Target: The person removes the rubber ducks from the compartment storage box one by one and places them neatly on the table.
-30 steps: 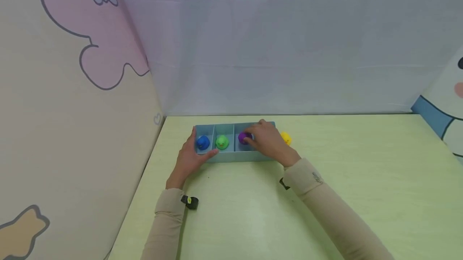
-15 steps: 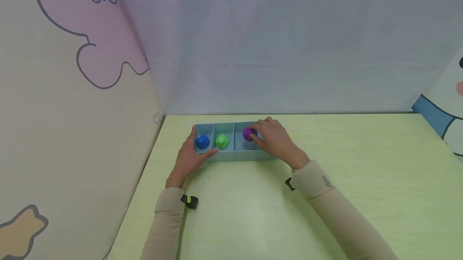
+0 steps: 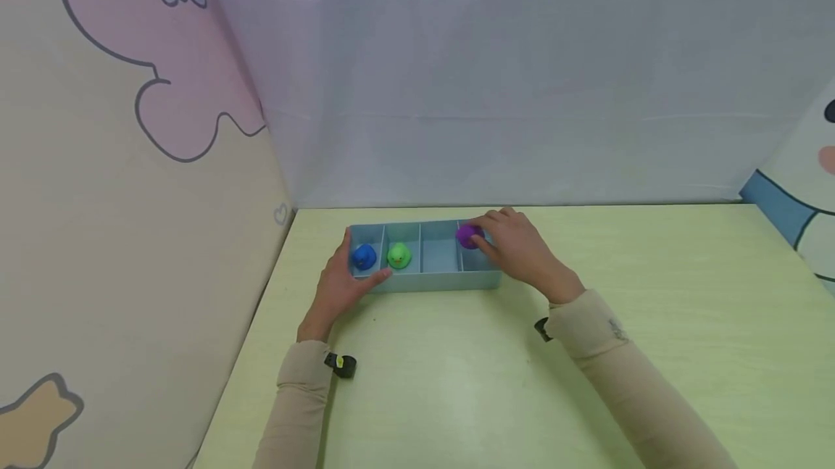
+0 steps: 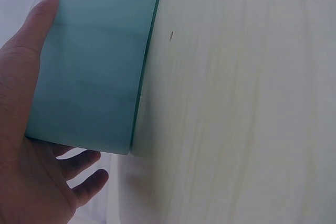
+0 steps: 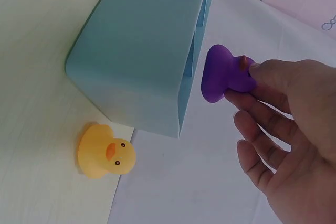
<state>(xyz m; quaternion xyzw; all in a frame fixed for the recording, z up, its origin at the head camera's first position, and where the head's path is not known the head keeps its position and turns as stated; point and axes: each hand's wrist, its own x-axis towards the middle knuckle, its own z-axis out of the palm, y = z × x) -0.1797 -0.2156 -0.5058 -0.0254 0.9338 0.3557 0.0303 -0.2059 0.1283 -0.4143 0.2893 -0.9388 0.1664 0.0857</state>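
A: Where is the purple duck?

B: Held over the rightmost compartment of the pale blue-green box, close to the divider on that compartment's left. The right wrist view shows a gap between duck and rim.

A: Fingers?

B: Right hand: thumb and nearest fingers pinch the duck by its head; the outer two are loosely bent, off it. Left hand: spread wide round the box's near left corner, thumb along the front wall, fingers at the left end.

A: Neighbours?

B: Blue duck in the leftmost compartment, green duck in the next. Yellow duck sits on the table, just outside the box's right end; only the right wrist view shows it.

A: Obstructions?

B: The box's right end wall stands between the yellow duck and the compartments. In the head view the right hand hides the box's far right corner.

A: Further out?

B: A white cloth hangs behind the table; a pale wall with outlined drawings at left.

A: Counts?

B: Ducks four, one per colour. One box: four compartments, three dividers. Two hands.
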